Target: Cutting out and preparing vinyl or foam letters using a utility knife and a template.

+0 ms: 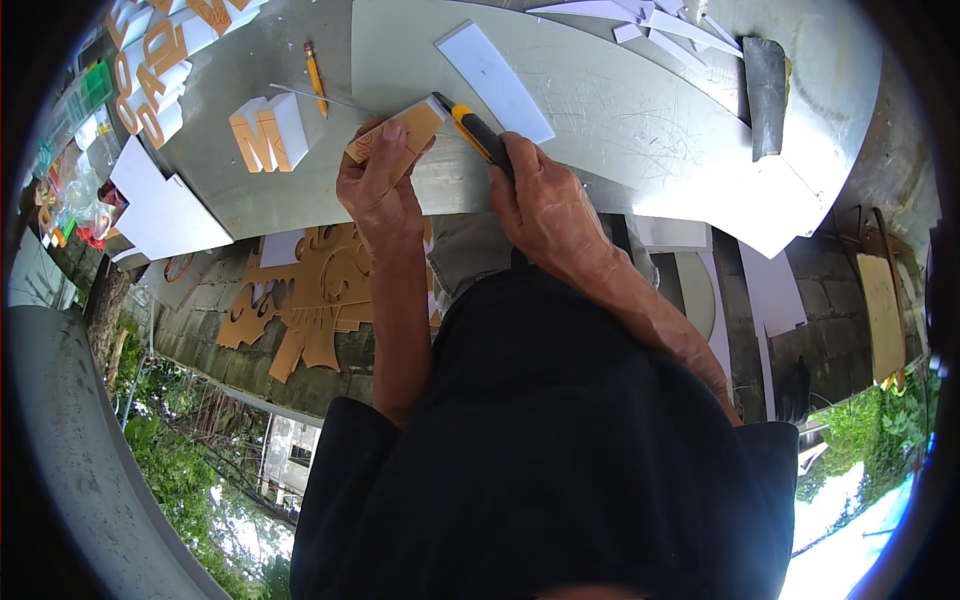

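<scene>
My left hand (385,185) pinches a foam block (418,128) with a brown face and white sides, thumb on top and fingers beneath. A thin white strip (318,96) sticks out to the left of that hand. My right hand (545,190) is wrapped round a black and yellow utility knife (480,135). The knife's tip is at the block's far right end; whether it cuts in I cannot tell. Just beyond the knife lies a flat white rectangular strip (497,82). Left of my hands stands a brown-faced white foam letter (268,138), beside a yellow pencil (316,80).
Several foam letters (160,75) crowd the table's far left. White offcuts (665,20) and a dark grey strip (767,98) lie at far right. A white sheet (165,210) overhangs the left edge. Below the table are brown cut-out sheets (320,270) and a curved metal pipe (70,430).
</scene>
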The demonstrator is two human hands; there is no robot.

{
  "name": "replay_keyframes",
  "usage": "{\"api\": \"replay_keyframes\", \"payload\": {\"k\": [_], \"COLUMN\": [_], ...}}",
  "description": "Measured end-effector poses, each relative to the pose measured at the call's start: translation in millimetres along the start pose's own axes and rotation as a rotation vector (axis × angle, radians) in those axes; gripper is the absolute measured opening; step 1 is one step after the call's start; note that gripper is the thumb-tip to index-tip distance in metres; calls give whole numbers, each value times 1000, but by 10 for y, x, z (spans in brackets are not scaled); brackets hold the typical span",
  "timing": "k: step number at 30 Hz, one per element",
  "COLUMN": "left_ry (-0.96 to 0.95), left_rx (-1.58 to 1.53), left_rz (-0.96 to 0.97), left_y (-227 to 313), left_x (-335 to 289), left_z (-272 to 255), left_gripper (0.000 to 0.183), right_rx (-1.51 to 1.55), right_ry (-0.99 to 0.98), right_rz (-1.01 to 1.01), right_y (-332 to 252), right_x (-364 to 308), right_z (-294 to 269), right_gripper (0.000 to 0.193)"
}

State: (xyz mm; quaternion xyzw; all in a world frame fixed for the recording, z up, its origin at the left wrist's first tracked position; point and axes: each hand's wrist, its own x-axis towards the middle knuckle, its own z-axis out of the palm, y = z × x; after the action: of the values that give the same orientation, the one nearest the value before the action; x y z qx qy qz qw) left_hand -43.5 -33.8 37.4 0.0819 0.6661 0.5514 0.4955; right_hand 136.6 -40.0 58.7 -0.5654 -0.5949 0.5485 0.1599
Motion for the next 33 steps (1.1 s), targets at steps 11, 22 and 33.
{"api": "replay_keyframes", "payload": {"k": [11, 22, 33], "left_ry": [-13, 14, -3], "left_rx": [105, 65, 50], "left_rz": [-5, 42, 32], "left_y": [-10, -19, -18], "left_x": [-5, -12, -33], "left_z": [-41, 37, 34], "left_gripper": [36, 34, 34], "right_rx": [-3, 27, -2], "right_ry": [-65, -38, -39], "right_rz": [3, -17, -31], "right_y": [30, 34, 48], "right_x": [76, 86, 72], "right_z": [-122, -143, -134], "right_gripper": [21, 20, 20]}}
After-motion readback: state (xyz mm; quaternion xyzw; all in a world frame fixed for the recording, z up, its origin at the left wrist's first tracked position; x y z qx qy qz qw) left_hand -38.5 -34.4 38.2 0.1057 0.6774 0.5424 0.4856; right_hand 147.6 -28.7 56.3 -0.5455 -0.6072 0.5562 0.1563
